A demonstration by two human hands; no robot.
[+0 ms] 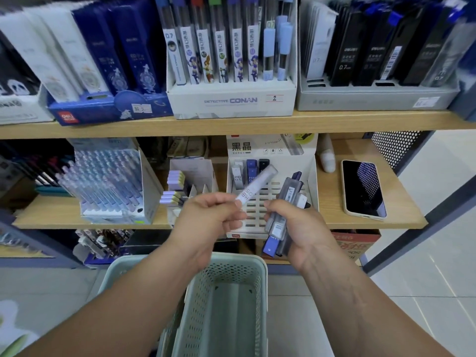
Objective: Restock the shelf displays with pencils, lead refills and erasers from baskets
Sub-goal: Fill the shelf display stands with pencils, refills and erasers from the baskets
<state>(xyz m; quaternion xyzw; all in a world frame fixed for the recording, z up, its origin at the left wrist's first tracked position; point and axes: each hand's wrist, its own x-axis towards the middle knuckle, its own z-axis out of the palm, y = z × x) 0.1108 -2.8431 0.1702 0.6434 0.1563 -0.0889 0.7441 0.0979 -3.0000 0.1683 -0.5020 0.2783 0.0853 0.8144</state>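
Hands around lead refills

Phone right of slotted display box on shelf; basket below

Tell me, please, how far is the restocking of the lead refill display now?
Done: three refill cases stand in the back row of the white display box. In hand: the left hand pinches one clear tube; the right hand grips a bundle of cases. To do: most slots are empty.
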